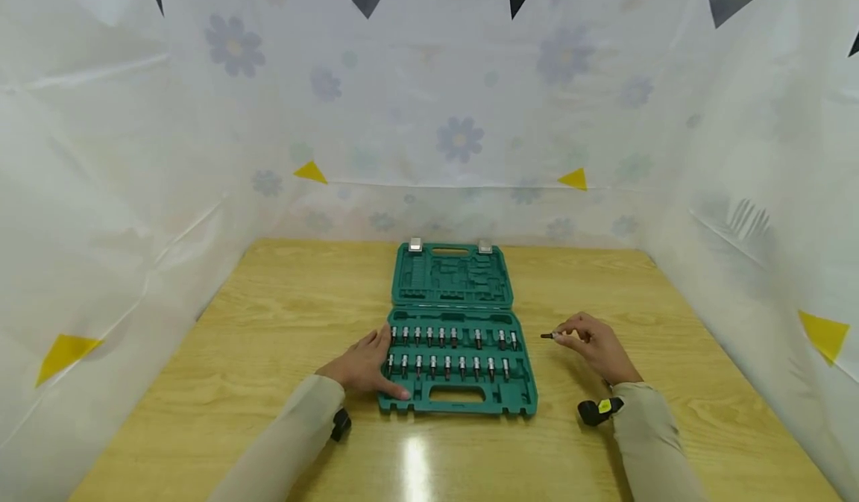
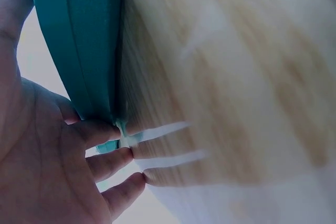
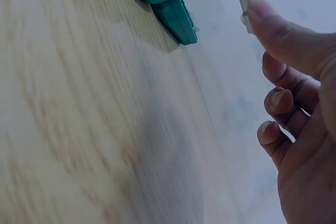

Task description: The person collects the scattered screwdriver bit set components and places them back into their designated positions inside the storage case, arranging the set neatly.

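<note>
A green plastic tool case lies unfolded on the wooden table, its lid half toward the back wall. Two rows of silver bit sockets stand in the near half. My left hand rests at the left side of the case, thumb over its front left corner. In the left wrist view the straight fingers reach down beside the case wall to the tabletop. Right of the case, my right hand pinches a bit socket between thumb and forefinger, its dark tip pointing away from the hand. The other fingers are loosely bent.
Two metallic latches sit on the far edge of the lid. Wooden tabletop extends on both sides of the case. Pale flower-patterned sheeting encloses the table at the back and sides.
</note>
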Demonstrator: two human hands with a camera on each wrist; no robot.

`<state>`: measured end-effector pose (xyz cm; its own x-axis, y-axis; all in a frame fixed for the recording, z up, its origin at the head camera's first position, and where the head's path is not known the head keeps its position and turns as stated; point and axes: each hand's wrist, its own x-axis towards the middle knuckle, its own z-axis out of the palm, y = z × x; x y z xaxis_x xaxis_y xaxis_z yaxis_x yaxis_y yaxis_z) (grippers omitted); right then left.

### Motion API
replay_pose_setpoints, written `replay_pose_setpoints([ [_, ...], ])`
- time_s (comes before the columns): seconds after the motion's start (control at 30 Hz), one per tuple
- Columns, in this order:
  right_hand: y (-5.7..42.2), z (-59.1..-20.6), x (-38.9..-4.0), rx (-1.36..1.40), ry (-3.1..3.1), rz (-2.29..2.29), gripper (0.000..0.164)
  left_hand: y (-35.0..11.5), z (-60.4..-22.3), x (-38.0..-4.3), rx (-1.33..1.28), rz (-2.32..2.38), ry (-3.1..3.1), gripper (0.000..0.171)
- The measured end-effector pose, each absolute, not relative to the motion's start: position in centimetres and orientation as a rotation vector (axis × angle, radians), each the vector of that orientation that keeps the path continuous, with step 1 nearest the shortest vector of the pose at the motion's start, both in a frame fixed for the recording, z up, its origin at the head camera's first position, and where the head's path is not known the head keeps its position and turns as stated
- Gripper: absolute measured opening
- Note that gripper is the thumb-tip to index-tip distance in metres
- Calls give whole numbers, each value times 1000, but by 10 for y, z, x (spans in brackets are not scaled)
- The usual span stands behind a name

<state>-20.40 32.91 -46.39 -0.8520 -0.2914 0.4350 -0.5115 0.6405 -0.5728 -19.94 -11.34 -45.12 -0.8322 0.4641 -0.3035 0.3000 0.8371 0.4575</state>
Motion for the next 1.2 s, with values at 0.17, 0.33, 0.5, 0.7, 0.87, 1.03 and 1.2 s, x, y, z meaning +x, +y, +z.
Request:
replay_pose_setpoints([
  [0.17, 321, -463, -211, 650, -2573, 1051, 10, -115, -451, -197, 572, 570, 2608, 131],
  [0.33, 314, -462, -220, 694, -2595, 1056, 9, -114, -450, -197, 564, 571, 2613, 130],
  [0.5, 306, -459, -229, 768, -2606, 1082, 10, -114, -449, -197, 565, 580, 2613, 130],
  [0.7, 295, -455, -236, 809, -2645, 1116, 10, -114, -449, -197, 576, 580, 2611, 130],
  [0.87, 283, -440, -235, 855, -2698, 1151, 12, -113, -449, -198, 581, 578, 2618, 129],
  [1.03, 282, -449, -249, 908, -2700, 1165, 13, -114, -450, -198, 578, 584, 2620, 129],
  [1.2, 276, -450, -253, 925, -2718, 1138, 12, -115, -453, -198, 578, 579, 2614, 130],
])
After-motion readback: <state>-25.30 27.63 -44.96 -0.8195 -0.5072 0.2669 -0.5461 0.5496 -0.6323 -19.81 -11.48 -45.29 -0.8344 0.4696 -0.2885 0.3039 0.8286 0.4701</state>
